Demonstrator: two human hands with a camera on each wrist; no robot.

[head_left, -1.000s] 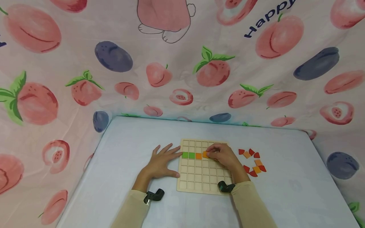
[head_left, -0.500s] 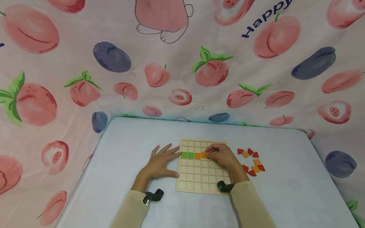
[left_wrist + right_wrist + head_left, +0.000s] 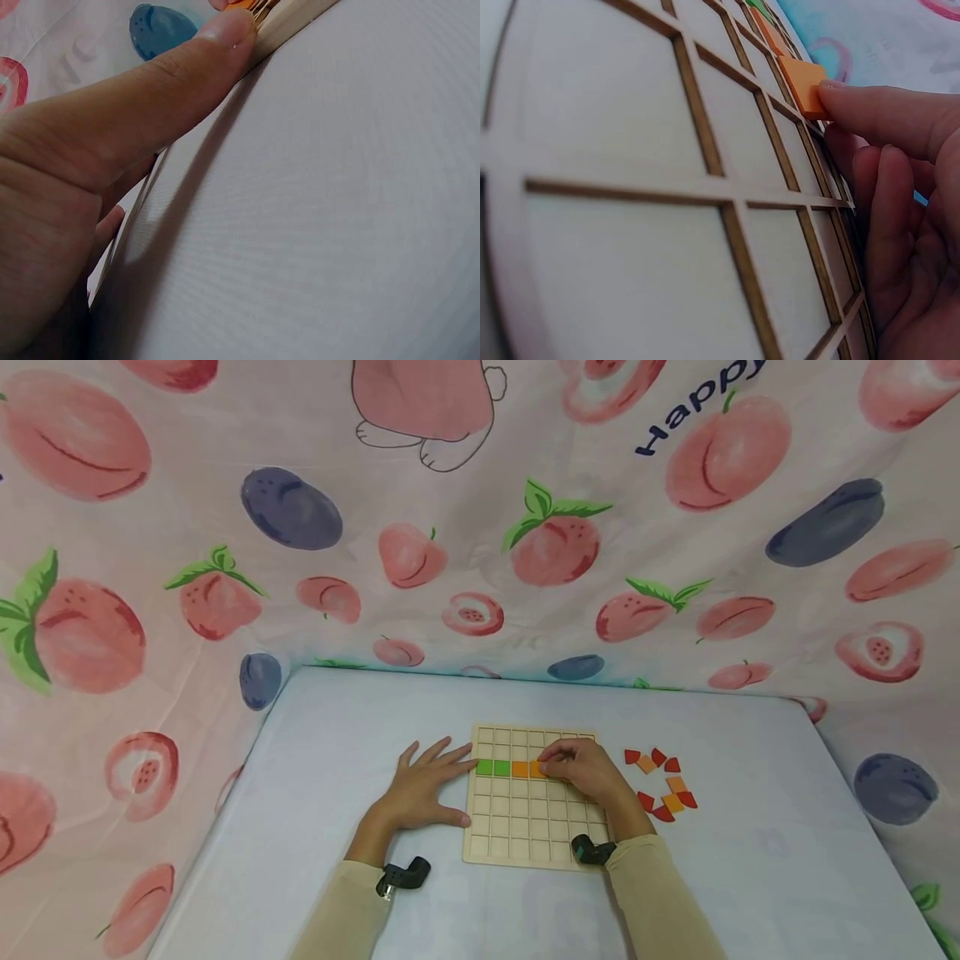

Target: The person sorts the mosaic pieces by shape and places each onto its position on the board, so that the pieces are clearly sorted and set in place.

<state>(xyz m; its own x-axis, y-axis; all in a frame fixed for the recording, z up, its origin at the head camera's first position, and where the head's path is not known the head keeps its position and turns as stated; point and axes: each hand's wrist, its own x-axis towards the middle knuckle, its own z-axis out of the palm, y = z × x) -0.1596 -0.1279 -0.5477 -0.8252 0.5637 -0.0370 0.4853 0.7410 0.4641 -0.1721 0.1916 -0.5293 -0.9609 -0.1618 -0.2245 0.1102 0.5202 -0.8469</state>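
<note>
Head view: pinching an orange tile (image 3: 801,86) in the right hand (image 3: 588,768), at the fourth cell from the left in the third row from the far edge of a wooden grid board (image 3: 519,827). To the left along the same row, two green tiles (image 3: 485,767) in the first and second cells, then a flat orange square (image 3: 520,769) in the third, just beside the pinched one.

Right wrist view: gripping the tile by its near side with the fingertips, other fingers folded in below. Cannot tell whether the tile is fully seated in its cell.

At the board's left side, spreading the left hand (image 3: 422,787) wide with no piece in its grasp, forefinger and thumb reaching the edge. In the left wrist view, touching the wooden rim with the tip of a straight thumb (image 3: 187,79).

To the right of the board, scattered in a loose ring on the white surface (image 3: 772,810): six red wedges (image 3: 687,800) and three loose orange squares (image 3: 677,785), some touching. Behind, a fruit-printed cloth (image 3: 487,652); at both wrists, small black cameras (image 3: 406,873) by beige sleeves (image 3: 663,897).
</note>
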